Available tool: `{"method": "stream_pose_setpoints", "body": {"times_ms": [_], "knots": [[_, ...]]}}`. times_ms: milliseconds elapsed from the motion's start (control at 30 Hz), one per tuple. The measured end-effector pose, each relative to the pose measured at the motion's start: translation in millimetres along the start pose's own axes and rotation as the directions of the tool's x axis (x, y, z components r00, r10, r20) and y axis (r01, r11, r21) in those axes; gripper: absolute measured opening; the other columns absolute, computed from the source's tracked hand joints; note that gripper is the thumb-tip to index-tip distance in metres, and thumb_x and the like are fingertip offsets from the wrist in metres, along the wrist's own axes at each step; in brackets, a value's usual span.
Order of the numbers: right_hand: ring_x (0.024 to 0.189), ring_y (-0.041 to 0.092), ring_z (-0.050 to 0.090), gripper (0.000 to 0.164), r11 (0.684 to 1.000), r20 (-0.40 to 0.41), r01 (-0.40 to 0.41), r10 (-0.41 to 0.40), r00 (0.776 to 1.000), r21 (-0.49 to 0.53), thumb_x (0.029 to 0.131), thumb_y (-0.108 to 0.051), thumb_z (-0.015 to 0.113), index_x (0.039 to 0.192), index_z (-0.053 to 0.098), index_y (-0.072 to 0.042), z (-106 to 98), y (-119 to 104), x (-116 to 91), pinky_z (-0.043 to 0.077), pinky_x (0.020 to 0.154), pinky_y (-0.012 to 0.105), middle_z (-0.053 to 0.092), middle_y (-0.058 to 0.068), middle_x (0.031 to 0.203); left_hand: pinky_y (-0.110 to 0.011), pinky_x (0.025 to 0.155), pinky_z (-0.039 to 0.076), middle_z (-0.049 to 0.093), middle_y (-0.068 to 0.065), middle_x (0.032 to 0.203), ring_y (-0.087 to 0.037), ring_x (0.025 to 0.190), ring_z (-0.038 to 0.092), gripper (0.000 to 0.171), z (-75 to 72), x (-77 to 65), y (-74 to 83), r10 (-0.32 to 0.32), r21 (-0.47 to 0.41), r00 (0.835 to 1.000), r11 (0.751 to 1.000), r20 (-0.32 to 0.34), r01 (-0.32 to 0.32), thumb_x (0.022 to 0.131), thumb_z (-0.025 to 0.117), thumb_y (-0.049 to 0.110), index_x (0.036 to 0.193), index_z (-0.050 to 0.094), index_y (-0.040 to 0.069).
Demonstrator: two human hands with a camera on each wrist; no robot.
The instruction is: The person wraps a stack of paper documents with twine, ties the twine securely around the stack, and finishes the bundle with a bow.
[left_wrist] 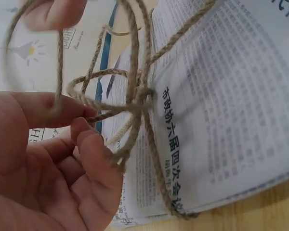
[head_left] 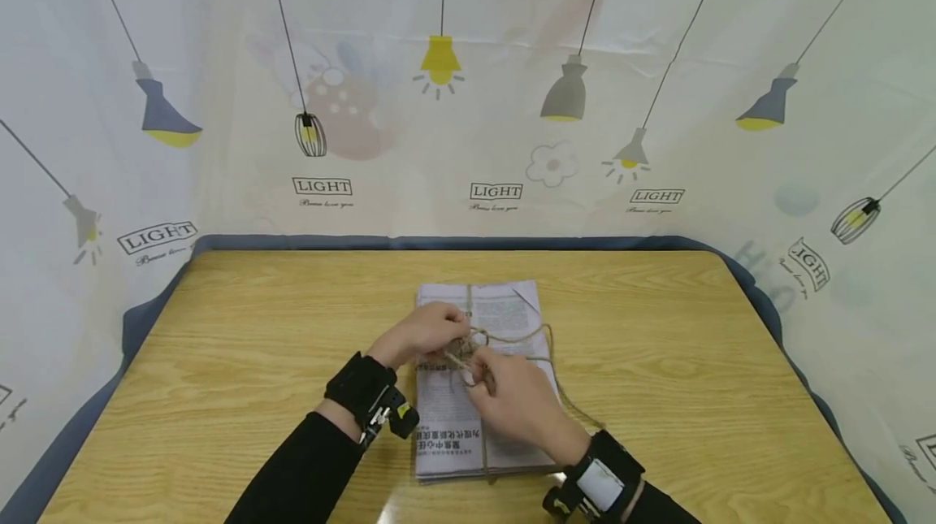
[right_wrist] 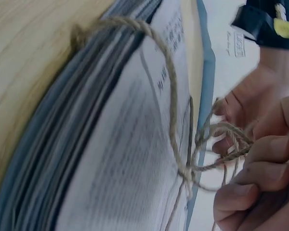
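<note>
A stack of folded newspapers lies on the table, bound by brown twine running along and across it. Several loops and a knot gather on the top sheet. My left hand pinches a strand between thumb and forefinger, left of the knot. Just to the right, my right hand has its fingers curled round a looped part of the twine, plain in the right wrist view, where the fingers grip it. The exact path of the strands inside both hands is hidden.
A wooden table carries the stack near its middle. One loose twine tail trails over the stack's right side towards the right wrist. Behind the table hangs a pale curtain printed with lamps.
</note>
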State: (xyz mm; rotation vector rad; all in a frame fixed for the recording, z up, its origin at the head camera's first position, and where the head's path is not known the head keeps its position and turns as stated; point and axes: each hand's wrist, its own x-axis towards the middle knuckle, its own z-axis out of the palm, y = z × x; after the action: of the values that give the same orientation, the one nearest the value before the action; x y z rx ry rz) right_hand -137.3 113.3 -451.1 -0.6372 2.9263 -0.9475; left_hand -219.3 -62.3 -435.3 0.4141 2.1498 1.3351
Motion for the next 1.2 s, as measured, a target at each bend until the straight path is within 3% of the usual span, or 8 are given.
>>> {"method": "stream_pose_setpoints", "body": {"times_ms": [133,233,400,600,933,1100,1200], "knots": [[0.043,0.003,0.027,0.012,0.991,-0.012,-0.025,0.026,1.000,0.130,0.084,-0.014,0.058,0.082,0.052,-0.024,-8.6,8.4,-2.7,0.023,0.044,0.020,0.033,-0.012,0.051,-0.030,0.051,0.028,0.025,0.000,0.058,-0.016,0.048,0.021,0.032,-1.3,-0.3,-3.3,-0.014,-0.015,1.000,1.000,-0.007,0.014,0.100,0.043,0.016,0.069,0.038,0.011],[0.043,0.005,0.029,0.015,0.981,-0.043,-0.034,0.043,0.998,0.189,0.092,-0.022,0.059,0.079,0.051,-0.022,-12.0,13.4,-4.3,0.024,0.046,0.020,0.034,-0.010,0.051,-0.030,0.052,0.031,0.030,0.000,0.057,-0.016,0.048,0.026,0.027,-1.2,-1.3,-5.6,-0.024,0.012,0.999,1.000,-0.033,0.024,0.101,0.043,0.019,0.078,0.048,0.005],[0.043,0.008,0.031,0.029,0.977,-0.099,-0.103,0.123,0.987,0.187,0.099,-0.031,0.051,0.071,0.048,-0.022,-11.5,19.9,-6.2,0.025,0.046,0.022,0.035,-0.008,0.051,-0.030,0.053,0.033,0.039,-0.001,0.059,-0.016,0.049,0.036,0.026,0.8,-4.6,-9.4,0.001,0.162,0.994,0.987,-0.112,0.018,0.103,0.041,0.022,0.099,0.058,0.002],[0.045,0.009,0.032,0.037,0.971,-0.137,-0.129,0.158,0.978,0.201,0.103,-0.029,0.043,0.070,0.052,-0.015,-12.9,25.0,-7.2,0.028,0.049,0.024,0.040,-0.004,0.054,-0.030,0.049,0.032,0.047,-0.004,0.067,-0.016,0.050,0.042,0.022,10.2,-9.4,-12.8,0.078,0.416,0.981,0.909,-0.178,0.003,0.105,0.035,0.022,0.106,0.053,0.008],[0.045,0.011,0.035,0.038,0.963,-0.111,-0.120,0.150,0.982,0.240,0.103,-0.032,0.041,0.076,0.057,-0.011,-15.4,28.2,-8.1,0.030,0.049,0.024,0.042,-0.004,0.054,-0.028,0.052,0.031,0.048,-0.002,0.066,-0.015,0.054,0.042,0.013,21.1,-10.2,-20.9,0.197,0.622,0.952,0.783,-0.233,-0.010,0.104,0.040,0.020,0.102,0.049,0.012],[0.047,0.014,0.034,0.039,0.944,-0.140,-0.161,0.208,0.968,0.289,0.103,-0.034,0.041,0.077,0.058,-0.010,-20.6,32.3,-6.8,0.031,0.051,0.027,0.039,0.000,0.056,-0.028,0.052,0.031,0.049,0.000,0.069,-0.013,0.053,0.042,0.015,20.7,-12.0,-23.9,0.232,0.606,0.933,0.796,-0.273,-0.021,0.104,0.041,0.022,0.103,0.052,0.012],[0.052,0.015,0.037,0.038,0.894,-0.150,-0.244,0.318,0.936,0.375,0.103,-0.034,0.043,0.079,0.061,-0.010,-26.2,37.3,-5.1,0.033,0.053,0.029,0.041,0.003,0.062,-0.029,0.054,0.033,0.051,0.002,0.071,-0.013,0.054,0.043,0.017,18.7,-15.0,-25.7,0.251,0.560,0.920,0.827,-0.302,-0.042,0.103,0.042,0.024,0.104,0.054,0.012]]}}
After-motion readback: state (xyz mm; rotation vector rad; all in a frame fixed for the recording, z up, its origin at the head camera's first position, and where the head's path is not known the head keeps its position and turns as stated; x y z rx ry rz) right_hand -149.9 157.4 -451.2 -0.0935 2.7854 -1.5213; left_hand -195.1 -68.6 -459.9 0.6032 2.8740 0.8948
